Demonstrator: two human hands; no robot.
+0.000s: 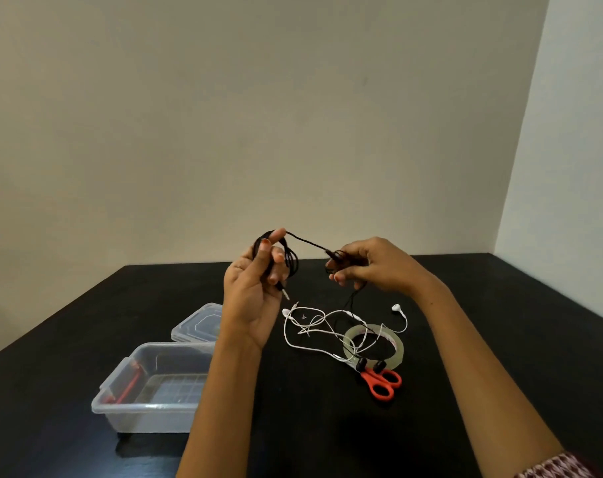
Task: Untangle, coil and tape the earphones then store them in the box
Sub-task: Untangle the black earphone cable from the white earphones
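Head view: the left hand (255,298) curls its fingers through a coil of the black earphones (292,262), acting as a spool. Beside it, the right hand (376,267) pinches the slack, likely keeping the cord taut for another loop. White earphones (314,327), tape (398,348) and scissors (383,382) lie on the table (500,322) below both hands. The box (148,414) sits open down-left of the left hand.

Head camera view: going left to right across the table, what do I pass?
First the clear plastic box → left hand gripping the coiled black earphones → tape roll. The lid, white earphones, scissors and right hand overlap these, so they're left out.
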